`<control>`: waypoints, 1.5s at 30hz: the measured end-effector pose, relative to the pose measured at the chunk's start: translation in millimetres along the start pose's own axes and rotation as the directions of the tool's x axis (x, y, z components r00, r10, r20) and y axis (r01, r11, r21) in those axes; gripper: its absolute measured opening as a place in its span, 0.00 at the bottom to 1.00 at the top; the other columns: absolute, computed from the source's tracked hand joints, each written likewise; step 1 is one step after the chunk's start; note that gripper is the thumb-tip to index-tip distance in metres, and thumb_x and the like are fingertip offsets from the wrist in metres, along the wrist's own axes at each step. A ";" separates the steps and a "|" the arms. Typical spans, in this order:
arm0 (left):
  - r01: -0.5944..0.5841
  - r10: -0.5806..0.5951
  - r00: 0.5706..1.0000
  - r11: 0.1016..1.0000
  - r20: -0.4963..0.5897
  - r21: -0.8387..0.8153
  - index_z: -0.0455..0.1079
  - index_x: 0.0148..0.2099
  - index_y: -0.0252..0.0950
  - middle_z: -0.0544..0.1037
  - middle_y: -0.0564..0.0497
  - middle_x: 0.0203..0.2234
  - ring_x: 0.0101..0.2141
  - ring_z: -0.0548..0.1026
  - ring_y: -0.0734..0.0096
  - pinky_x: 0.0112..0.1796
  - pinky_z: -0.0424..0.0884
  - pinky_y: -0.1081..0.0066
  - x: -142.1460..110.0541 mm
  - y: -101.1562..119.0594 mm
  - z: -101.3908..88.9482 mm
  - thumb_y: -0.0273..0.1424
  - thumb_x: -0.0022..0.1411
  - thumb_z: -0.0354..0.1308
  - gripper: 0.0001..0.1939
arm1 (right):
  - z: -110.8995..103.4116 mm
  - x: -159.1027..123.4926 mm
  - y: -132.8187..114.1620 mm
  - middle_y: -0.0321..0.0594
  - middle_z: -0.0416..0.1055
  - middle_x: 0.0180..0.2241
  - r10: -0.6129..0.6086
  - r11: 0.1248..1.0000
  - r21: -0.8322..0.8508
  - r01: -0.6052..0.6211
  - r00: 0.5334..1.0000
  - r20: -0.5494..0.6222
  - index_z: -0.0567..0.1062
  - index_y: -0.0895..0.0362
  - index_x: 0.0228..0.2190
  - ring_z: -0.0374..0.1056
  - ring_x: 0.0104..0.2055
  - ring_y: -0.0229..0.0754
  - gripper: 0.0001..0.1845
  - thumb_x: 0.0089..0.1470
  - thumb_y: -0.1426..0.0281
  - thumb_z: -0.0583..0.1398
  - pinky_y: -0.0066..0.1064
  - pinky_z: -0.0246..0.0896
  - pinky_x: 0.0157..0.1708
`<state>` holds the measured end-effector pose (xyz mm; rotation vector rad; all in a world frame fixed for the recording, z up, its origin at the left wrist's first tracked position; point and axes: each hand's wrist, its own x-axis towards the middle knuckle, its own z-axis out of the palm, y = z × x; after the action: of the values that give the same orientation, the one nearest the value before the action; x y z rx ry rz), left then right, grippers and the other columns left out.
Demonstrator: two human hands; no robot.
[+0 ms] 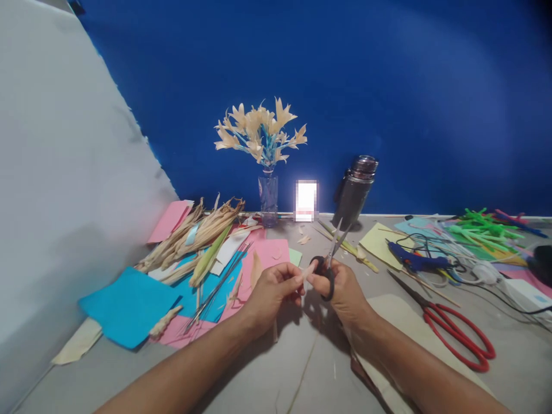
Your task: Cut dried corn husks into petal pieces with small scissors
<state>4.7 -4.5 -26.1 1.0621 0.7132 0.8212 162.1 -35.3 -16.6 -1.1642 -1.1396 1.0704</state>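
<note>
My left hand (273, 290) is closed in a pinch on a small pale strip (307, 270) that looks like corn husk. Black-handled scissors (330, 275) hang on the fingers of my right hand (347, 290), blades pointing up and spread apart. The thumb and fingertips of that hand also meet the strip's other end, so both hands are close together over the grey table. Behind them, husk flowers (261, 123) on blue stems stand in a clear bottle (268, 198).
Dried corn husks (190, 238), blue paper (129, 305), pink paper (273, 253) and thin wires (215, 287) lie left. At right are red-handled scissors (459, 333), a blue glue gun (416, 259), green pipe cleaners (485, 227) and cables. A dark flask (354, 195) stands behind.
</note>
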 end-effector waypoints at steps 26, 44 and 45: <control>0.047 -0.056 0.993 0.995 -0.103 -0.085 0.70 0.26 0.33 0.68 0.55 0.21 0.22 0.65 0.80 0.27 0.62 0.75 0.3 1.3 -1.4 0.33 0.51 0.69 0.12 | 1.7 -1.2 12.1 0.35 0.71 0.26 0.104 0.995 0.003 -0.104 0.994 0.025 0.73 0.58 0.30 0.66 0.28 0.39 0.18 0.39 0.63 0.71 0.29 0.62 0.31; 0.054 -0.071 0.986 0.992 -0.153 -0.113 0.66 0.28 0.35 0.70 0.56 0.21 0.21 0.68 0.78 0.27 0.65 0.75 0.2 12.7 -1.9 0.32 0.49 0.68 0.12 | -1.9 -1.5 5.7 0.32 0.67 0.21 0.069 0.986 -0.155 -0.058 0.995 0.073 0.73 0.57 0.26 0.60 0.24 0.36 0.12 0.42 0.63 0.67 0.27 0.57 0.26; 0.036 -0.056 0.985 0.992 -0.166 -0.122 0.66 0.28 0.35 0.70 0.56 0.20 0.21 0.68 0.79 0.27 0.65 0.75 1.1 15.3 -2.9 0.31 0.49 0.68 0.12 | -3.3 -0.5 5.5 0.32 0.67 0.21 0.089 0.986 -0.149 -0.072 0.990 0.111 0.73 0.58 0.25 0.60 0.23 0.36 0.14 0.43 0.61 0.68 0.27 0.56 0.25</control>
<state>-0.6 1.8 -12.8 0.8736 0.8185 0.9099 165.1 -35.6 -22.3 -1.2838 -1.2892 1.1454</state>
